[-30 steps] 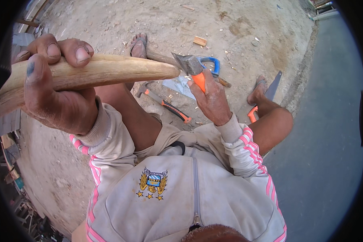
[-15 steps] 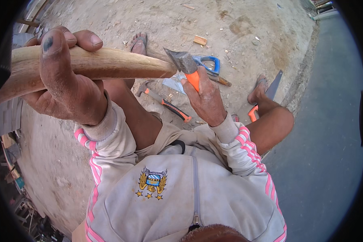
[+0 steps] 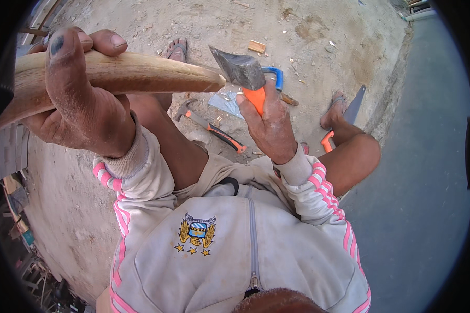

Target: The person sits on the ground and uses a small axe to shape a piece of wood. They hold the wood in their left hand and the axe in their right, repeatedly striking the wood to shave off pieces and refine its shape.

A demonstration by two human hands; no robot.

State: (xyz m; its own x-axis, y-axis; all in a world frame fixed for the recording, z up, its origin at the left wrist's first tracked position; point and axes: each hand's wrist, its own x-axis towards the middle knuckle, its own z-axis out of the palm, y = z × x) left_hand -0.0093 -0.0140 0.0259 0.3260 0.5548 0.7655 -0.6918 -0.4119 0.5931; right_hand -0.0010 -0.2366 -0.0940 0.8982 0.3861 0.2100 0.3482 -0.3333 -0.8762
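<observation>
Wooden shaft (image 3: 141,74) crosswise, tapered tip (image 3: 214,81) rightward; hatchet blade (image 3: 234,63) pointing up-left.

Crest (image 3: 196,235) on pale jacket (image 3: 214,274): lettering (image 3: 198,226) too small to read.

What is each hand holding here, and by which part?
The left hand holds a wooden piece by its thicker part, back from the tapered end. The right hand holds a hatchet by its orange handle, close to the metal head.

Wood scraps (image 3: 256,46), a hammer (image 3: 222,135) and a handsaw (image 3: 354,107) on dirt ground (image 3: 68,224) show an outdoor workplace.
</observation>
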